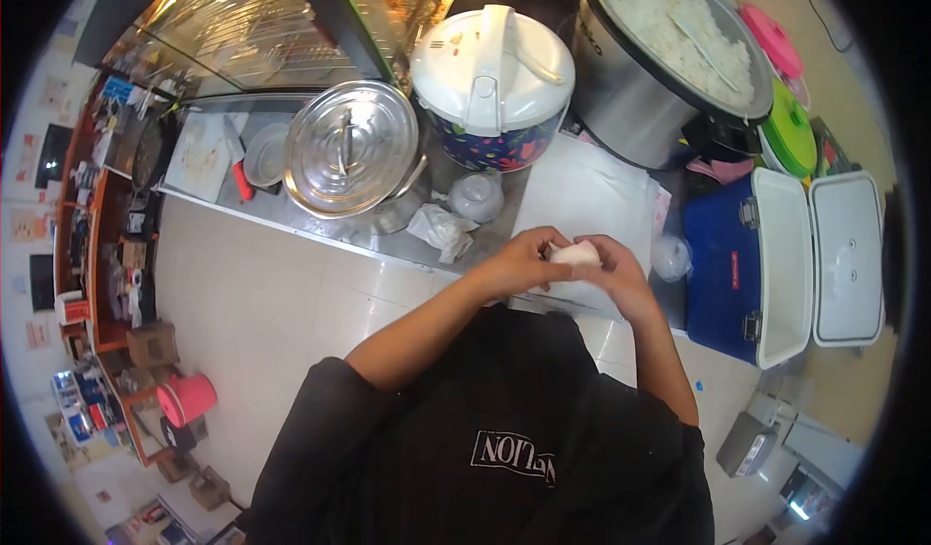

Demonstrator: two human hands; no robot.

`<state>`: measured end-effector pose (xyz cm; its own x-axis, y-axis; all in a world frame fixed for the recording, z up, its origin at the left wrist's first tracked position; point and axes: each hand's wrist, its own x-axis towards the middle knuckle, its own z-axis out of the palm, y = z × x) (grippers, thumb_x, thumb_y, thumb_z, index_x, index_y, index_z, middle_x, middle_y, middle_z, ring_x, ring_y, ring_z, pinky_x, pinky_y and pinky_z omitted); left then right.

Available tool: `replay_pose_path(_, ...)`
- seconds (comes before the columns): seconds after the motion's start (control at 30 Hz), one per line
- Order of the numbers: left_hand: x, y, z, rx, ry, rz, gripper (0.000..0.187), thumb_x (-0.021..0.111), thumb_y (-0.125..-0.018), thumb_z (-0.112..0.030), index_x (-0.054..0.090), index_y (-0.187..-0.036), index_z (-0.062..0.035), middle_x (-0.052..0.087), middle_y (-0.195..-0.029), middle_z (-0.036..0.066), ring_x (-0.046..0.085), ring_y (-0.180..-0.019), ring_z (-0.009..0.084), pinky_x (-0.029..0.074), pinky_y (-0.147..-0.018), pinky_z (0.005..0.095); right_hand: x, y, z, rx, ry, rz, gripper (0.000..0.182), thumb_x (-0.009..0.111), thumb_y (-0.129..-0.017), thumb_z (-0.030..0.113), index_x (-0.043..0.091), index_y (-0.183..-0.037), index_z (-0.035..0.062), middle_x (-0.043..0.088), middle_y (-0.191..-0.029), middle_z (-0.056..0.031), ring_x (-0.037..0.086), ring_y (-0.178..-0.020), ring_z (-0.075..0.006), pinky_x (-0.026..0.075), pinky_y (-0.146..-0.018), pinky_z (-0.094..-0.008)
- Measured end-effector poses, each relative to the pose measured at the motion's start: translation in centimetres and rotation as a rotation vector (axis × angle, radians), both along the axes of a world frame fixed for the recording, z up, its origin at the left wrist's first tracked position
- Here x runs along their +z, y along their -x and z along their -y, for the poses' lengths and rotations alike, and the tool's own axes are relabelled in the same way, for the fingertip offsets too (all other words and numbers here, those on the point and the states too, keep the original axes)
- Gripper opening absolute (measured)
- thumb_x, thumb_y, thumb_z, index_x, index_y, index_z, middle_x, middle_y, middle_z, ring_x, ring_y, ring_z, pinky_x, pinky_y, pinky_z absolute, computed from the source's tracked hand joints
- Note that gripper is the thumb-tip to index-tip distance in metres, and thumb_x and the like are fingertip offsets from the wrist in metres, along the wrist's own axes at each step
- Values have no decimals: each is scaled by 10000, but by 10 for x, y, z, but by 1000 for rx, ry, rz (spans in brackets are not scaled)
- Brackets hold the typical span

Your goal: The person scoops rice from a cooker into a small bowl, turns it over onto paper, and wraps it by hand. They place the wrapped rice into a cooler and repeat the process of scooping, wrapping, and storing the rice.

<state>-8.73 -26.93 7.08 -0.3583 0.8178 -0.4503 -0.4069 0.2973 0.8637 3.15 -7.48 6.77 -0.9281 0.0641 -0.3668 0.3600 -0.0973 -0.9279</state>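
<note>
Over the front edge of the counter, my left hand (527, 260) and my right hand (618, 275) come together with curled fingers. Between them they hold a small, pale, rounded thing (576, 254), whose kind I cannot make out. Sheets of white paper (585, 188) lie on the counter just beyond my hands. Left of my left hand are a crumpled white tissue or bag (441, 232) and a small bowl (475, 197). A clear, knotted-looking plastic bag (671, 257) sits to the right of my right hand.
A lidded steel pot (351, 147), a floral rice cooker (493, 89) and a large open cooker of rice (669, 41) stand behind. An open blue cooler (722, 264) is at right. At left lie a red-handled knife (240, 172) and a cutting board (202, 162).
</note>
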Motion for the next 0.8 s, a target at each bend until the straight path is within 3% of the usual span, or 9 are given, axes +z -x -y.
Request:
replay_pose_path(0.07,4,-8,12,-25,20,-136,564,837,-838,-180,562,-1303,-18,663,-962,80,629,-825,121,532,-715,288,15,0,24,43,-105,-67,458,672,-994,287,531,-1335,14,661,-1083,-92,620,-953,-117,497,-831,-273)
replay_pose_path(0.13,18,-13,34,-66,-139,-251,648,820,-846,-224,509,-1387,-49,660,-992,118,636,-852,158,529,-729,302,14,3,27,78,80,111,461,637,-1020,311,495,-1371,48,649,-1063,-98,617,-958,-128,498,-847,-268)
replay_pose_path(0.17,6,-11,54,-53,-219,-157,713,796,-893,-243,437,-1487,-78,646,-1147,145,638,-1003,163,537,-829,324,13,2,33,13,197,171,441,631,-1024,305,506,-1362,51,648,-1064,-99,618,-957,-129,499,-845,-267)
replay_pose_path(0.23,-28,25,110,-100,-104,-238,797,751,-921,-393,353,-1563,-136,575,-1349,186,583,-1209,227,496,-975,364,-19,-6,33,-67,149,139,341,603,-1039,276,563,-1301,61,650,-1050,-92,634,-914,-136,522,-783,-271)
replay_pose_path(0.3,-23,76,160,-185,325,-207,867,686,-914,-573,336,-1578,-138,518,-1459,179,513,-1326,270,424,-1079,400,-28,-15,22,-101,141,189,323,611,-1034,280,587,-1266,57,653,-1040,-86,640,-883,-139,529,-734,-278)
replay_pose_path(0.37,-17,114,178,-457,543,-466,935,601,-870,-744,400,-1535,-117,551,-1436,174,580,-1251,268,451,-1037,422,-30,-25,13,-90,105,243,322,627,-1021,298,607,-1218,45,658,-1007,-86,656,-824,-155,544,-660,-297)
replay_pose_path(0.47,-1,142,172,-440,648,-11,885,586,-863,-764,484,-1462,-122,608,-1372,162,614,-1199,232,467,-989,388,-28,-36,5,-48,23,318,335,634,-1014,317,610,-1198,38,661,-979,-91,666,-804,-164,552,-643,-310)
replay_pose_path(0.63,-14,126,174,-321,556,-240,740,594,-913,-696,562,-1369,-114,656,-1154,52,601,-1067,166,450,-932,315,-29,-52,3,-119,56,343,346,635,-1011,329,605,-1193,36,667,-968,-98,673,-769,-180,555,-618,-316)
replay_pose_path(0.8,-23,134,177,-433,583,-248,706,567,-938,-680,573,-1350,-107,657,-1166,55,597,-1086,170,452,-942,328,-36,-66,1,-137,91,355,354,626,-1015,333,598,-1203,35,670,-1003,-114,683,-823,-197,562,-631,-330)
